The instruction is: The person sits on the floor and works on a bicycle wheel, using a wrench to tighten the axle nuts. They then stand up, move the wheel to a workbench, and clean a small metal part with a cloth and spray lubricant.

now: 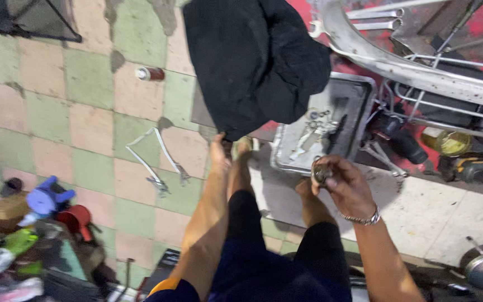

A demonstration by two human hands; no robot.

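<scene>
My right hand (pixel 346 187) is closed around a small round metal part (pixel 321 173), held just in front of a grey metal tray (pixel 286 154). A bracelet sits on that wrist. My left hand (pixel 219 150) reaches forward and grips the lower corner of a large black cloth (pixel 252 61), which covers the floor ahead; the fingers are partly hidden under it. My bare lower legs and dark shorts lie between the two arms.
The tray holds several small parts and tools. A motorcycle frame (pixel 415 70) and wrenches (pixel 373 19) lie at the top right. Below the frame lie a yellow bottle (pixel 448 142) and a power tool (pixel 470 165). A spray can (pixel 149 73), bent rods (pixel 157 162) and clutter (pixel 46 223) lie to the left.
</scene>
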